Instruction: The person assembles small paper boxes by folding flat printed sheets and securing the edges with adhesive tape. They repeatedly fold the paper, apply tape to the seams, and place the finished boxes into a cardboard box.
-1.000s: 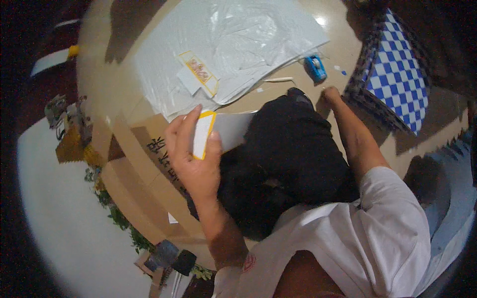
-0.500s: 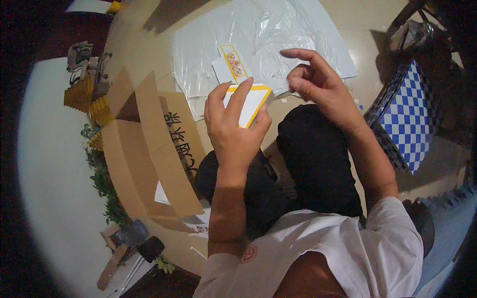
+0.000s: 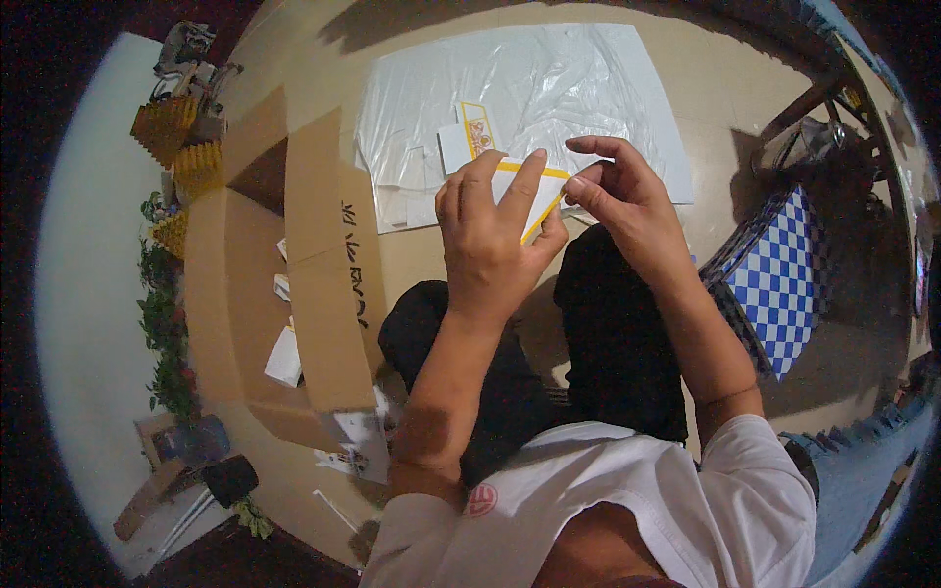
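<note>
My left hand [image 3: 490,235] grips a small flat white packet with a yellow border [image 3: 537,188], held up in front of me over my lap. My right hand [image 3: 618,201] pinches the packet's upper right corner between thumb and forefinger. Behind the hands, a sheet of clear plastic [image 3: 588,88] lies spread on the tan floor, with a similar yellow-edged packet [image 3: 476,127] and white cards [image 3: 453,149] on it.
An open brown cardboard box [image 3: 294,265] stands at my left with white packets inside. A blue and white checkered cushion [image 3: 779,284] lies at my right. Yellow folded items [image 3: 181,147] and green plants [image 3: 162,323] line the far left edge.
My left hand lifted the yellow-bordered packet from my left side up in front of me. My right hand came in from the far right and now pinches the packet's corner.
</note>
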Demonstrator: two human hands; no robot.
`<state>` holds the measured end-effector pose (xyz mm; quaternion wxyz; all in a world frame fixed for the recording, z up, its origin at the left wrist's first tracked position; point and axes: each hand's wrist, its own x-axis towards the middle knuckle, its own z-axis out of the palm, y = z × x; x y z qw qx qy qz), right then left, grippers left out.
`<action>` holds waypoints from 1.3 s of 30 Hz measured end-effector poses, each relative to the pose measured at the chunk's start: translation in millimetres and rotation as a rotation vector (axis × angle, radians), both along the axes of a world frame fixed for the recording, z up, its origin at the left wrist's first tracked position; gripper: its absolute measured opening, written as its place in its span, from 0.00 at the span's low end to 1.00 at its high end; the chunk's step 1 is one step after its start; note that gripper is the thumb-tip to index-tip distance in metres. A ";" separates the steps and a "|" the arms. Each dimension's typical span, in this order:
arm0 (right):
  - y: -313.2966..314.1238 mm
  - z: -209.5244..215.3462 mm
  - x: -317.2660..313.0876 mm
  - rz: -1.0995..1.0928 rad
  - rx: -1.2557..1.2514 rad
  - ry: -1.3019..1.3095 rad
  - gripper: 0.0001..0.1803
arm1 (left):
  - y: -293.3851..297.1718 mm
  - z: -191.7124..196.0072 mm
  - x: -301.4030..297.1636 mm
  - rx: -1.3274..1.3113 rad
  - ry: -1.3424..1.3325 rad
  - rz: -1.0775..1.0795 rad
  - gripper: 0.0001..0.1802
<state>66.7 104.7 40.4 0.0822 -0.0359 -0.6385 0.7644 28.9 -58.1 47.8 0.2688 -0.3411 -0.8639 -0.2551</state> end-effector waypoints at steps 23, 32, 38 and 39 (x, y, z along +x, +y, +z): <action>-6.0 -6.6 -5.0 -0.011 0.356 0.155 0.08 | -14.5 4.7 -2.9 0.323 -0.336 -0.132 0.26; -3.8 8.8 -2.1 0.081 0.504 0.220 0.09 | -26.8 13.6 -8.9 0.414 -0.480 -0.203 0.24; -3.6 -0.2 -4.2 0.090 0.289 0.230 0.08 | -24.6 12.8 -9.4 0.390 -0.353 -0.201 0.32; -3.8 -0.3 -5.6 0.103 0.288 0.199 0.08 | -24.3 11.9 -9.9 0.390 -0.319 -0.187 0.35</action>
